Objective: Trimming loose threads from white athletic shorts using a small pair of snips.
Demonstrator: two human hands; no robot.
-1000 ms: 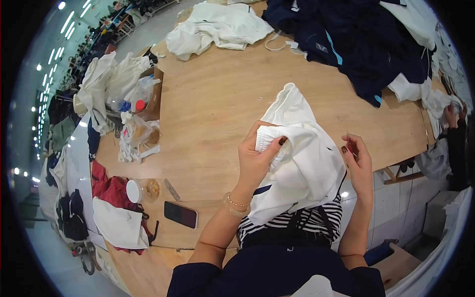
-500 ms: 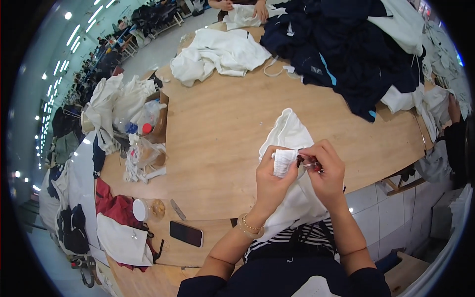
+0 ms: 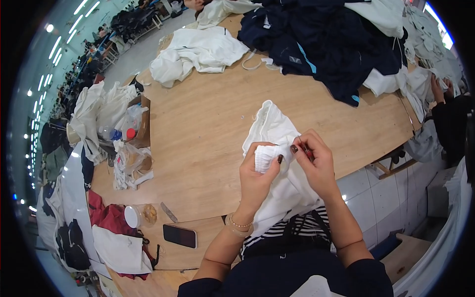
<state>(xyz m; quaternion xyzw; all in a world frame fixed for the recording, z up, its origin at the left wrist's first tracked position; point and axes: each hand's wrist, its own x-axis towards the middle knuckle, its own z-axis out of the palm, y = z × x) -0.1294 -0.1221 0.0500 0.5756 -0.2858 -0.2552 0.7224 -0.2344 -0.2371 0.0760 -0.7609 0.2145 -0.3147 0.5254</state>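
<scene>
A white garment (image 3: pixel 271 127) lies over the near edge of the table and down onto my lap. My left hand (image 3: pixel 255 180) grips its gathered elastic edge (image 3: pixel 264 157), thumb on top and fingers behind. Close on its right, my right hand (image 3: pixel 319 166) is closed round a small red tool (image 3: pixel 309 154); most of it is hidden in the palm, so its kind cannot be made out. The right fingertips are at the cloth beside the elastic.
White (image 3: pixel 203 49) and navy garments (image 3: pixel 326 44) are heaped at the far side. A cardboard box (image 3: pixel 144 121), a phone (image 3: pixel 180 236), a lidded jar (image 3: pixel 132 217), a grey blade-like piece (image 3: pixel 168 212) and red cloth (image 3: pixel 106 213) lie left. Another person's hands (image 3: pixel 437 88) handle white cloth at right.
The view has shifted, so everything sits a little further left and higher. My right hand has turned, its fingertips now on the cloth; the left still grips the elastic edge.
</scene>
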